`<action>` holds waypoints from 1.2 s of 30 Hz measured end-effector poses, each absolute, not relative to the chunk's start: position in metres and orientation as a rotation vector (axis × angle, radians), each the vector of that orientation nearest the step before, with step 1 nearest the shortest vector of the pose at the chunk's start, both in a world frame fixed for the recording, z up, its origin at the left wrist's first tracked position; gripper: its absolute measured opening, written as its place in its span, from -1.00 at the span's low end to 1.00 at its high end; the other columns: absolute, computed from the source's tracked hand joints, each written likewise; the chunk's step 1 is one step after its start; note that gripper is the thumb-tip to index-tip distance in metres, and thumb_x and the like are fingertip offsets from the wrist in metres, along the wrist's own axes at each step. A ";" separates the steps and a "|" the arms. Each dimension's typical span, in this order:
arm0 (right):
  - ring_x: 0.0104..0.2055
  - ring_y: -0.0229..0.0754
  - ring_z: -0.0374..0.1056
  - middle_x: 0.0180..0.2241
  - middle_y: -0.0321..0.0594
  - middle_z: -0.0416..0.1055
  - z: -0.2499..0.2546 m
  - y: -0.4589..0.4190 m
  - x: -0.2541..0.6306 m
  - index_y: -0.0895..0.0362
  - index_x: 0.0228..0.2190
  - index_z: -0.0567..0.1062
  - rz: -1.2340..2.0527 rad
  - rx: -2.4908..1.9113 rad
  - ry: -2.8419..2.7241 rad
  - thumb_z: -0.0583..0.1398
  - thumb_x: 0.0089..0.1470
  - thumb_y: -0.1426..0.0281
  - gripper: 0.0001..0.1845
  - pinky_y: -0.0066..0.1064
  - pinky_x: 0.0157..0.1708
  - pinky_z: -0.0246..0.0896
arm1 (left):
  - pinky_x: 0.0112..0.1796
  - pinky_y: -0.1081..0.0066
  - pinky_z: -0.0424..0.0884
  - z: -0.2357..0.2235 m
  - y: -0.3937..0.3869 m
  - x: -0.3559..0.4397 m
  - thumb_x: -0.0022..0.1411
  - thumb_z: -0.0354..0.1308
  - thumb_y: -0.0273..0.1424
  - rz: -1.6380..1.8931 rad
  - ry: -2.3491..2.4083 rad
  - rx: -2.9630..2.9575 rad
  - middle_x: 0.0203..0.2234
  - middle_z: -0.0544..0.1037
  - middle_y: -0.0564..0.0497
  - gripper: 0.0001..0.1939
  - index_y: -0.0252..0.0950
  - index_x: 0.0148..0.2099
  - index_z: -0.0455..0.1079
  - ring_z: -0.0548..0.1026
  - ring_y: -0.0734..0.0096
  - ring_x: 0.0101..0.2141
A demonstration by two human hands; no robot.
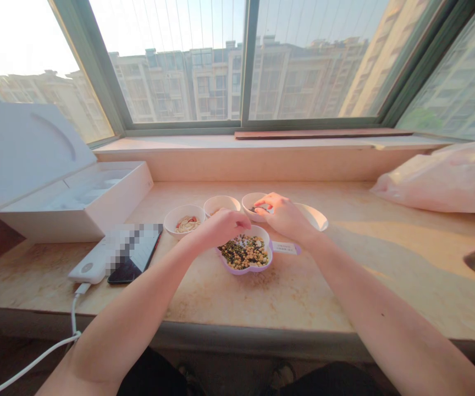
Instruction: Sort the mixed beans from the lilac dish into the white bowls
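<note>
My left hand (234, 221), its fingers curled together, hovers over the back left of a purple-rimmed scalloped dish (243, 270). Mixed yellow and dark green beans (246, 252) fill the dish. Whatever the left fingers hold, if anything, is hidden. My right hand (279, 210) reaches into a white bowl (246, 202) with small dark bits at its bottom; thumb and fingers are bent and look apart. Two more white bowls stand to the left: one (171, 223) with pale flat seeds and some reddish pieces, another (221, 199) partly behind my left hand.
A white dish (320, 215) sits behind my right wrist. On the left are an open white box (117, 206), a phone (138, 258) and a white power bank (91, 264) with a cable (73, 313). A plastic bag (439, 179) lies far right, below the window.
</note>
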State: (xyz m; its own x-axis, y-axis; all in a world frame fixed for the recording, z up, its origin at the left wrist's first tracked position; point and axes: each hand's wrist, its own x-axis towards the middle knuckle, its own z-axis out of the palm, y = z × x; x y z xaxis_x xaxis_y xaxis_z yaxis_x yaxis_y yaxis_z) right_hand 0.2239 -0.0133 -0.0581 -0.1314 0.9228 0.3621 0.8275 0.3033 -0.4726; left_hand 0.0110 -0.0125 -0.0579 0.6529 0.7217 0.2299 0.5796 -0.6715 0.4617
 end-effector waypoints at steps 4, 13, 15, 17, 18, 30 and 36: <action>-0.21 -0.11 0.48 -0.14 -0.18 0.62 -0.054 -0.022 0.218 0.08 -0.19 0.65 0.223 -1.479 -2.057 0.21 0.24 0.35 -0.79 -0.28 -0.18 0.31 | -0.23 0.42 0.35 -0.054 0.001 0.001 0.29 0.03 -0.52 0.824 1.190 2.485 -0.37 0.62 0.00 -0.75 -0.30 -0.29 0.56 0.50 0.38 -0.30; 0.00 -0.01 0.46 -0.03 -0.18 0.59 -0.059 -0.046 0.194 0.03 -0.06 0.63 0.568 -1.077 -2.521 0.30 0.10 0.29 -0.66 -0.26 -0.04 0.33 | -0.39 0.41 0.20 -0.066 0.025 -0.017 0.26 0.03 -0.50 0.675 1.472 2.566 -0.49 0.56 -0.03 -0.74 -0.30 -0.39 0.54 0.38 0.38 -0.47; 0.05 0.05 0.42 0.01 -0.14 0.55 -0.064 -0.047 0.190 0.04 -0.03 0.61 0.574 -1.085 -2.587 0.37 0.00 0.22 -0.54 -0.21 0.01 0.32 | -0.41 0.40 0.18 -0.066 0.022 -0.017 0.27 0.03 -0.49 0.601 1.500 2.580 -0.49 0.56 -0.04 -0.72 -0.29 -0.40 0.53 0.38 0.37 -0.48; 0.06 0.08 0.40 0.01 -0.11 0.53 -0.067 -0.046 0.186 0.05 -0.02 0.59 0.552 -1.115 -2.632 0.40 -0.05 0.17 -0.47 -0.17 0.04 0.30 | -0.40 0.40 0.19 -0.063 0.019 -0.016 0.29 0.02 -0.48 0.569 1.519 2.586 -0.47 0.58 -0.06 -0.71 -0.27 -0.41 0.53 0.41 0.34 -0.47; 0.06 0.08 0.39 0.01 -0.10 0.52 -0.069 -0.046 0.184 0.06 -0.02 0.59 0.537 -1.129 -2.642 0.40 -0.05 0.15 -0.45 -0.15 0.05 0.28 | -0.39 0.40 0.20 -0.062 0.018 -0.015 0.30 0.02 -0.48 0.569 1.522 2.587 -0.45 0.59 -0.07 -0.71 -0.27 -0.40 0.53 0.43 0.33 -0.45; -0.20 -0.08 0.42 -0.23 -0.18 0.52 -0.081 -0.035 0.171 0.09 -0.35 0.57 0.397 -1.207 -2.653 0.25 0.18 0.32 -0.88 -0.32 -0.29 0.21 | -0.34 0.41 0.32 -0.060 0.015 -0.010 0.25 0.06 -0.49 0.532 1.502 2.648 -0.36 0.63 -0.11 -0.76 -0.27 -0.27 0.58 0.51 0.30 -0.39; -0.23 -0.11 0.43 -0.26 -0.21 0.53 -0.084 -0.035 0.172 0.07 -0.37 0.58 0.398 -1.195 -2.643 0.25 0.19 0.35 -0.88 -0.33 -0.32 0.22 | -0.32 0.39 0.33 -0.059 0.012 -0.008 0.24 0.08 -0.48 0.537 1.490 2.646 -0.34 0.63 -0.12 -0.79 -0.27 -0.32 0.55 0.52 0.28 -0.38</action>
State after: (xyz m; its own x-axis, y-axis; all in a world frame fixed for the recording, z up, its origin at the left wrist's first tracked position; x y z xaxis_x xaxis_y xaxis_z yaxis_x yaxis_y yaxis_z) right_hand 0.1719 -0.0349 -0.0837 -0.6478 0.7574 0.0821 0.6996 0.6341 -0.3293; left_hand -0.0082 0.0120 -0.0588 0.4726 0.8386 0.2708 0.8184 -0.5317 0.2181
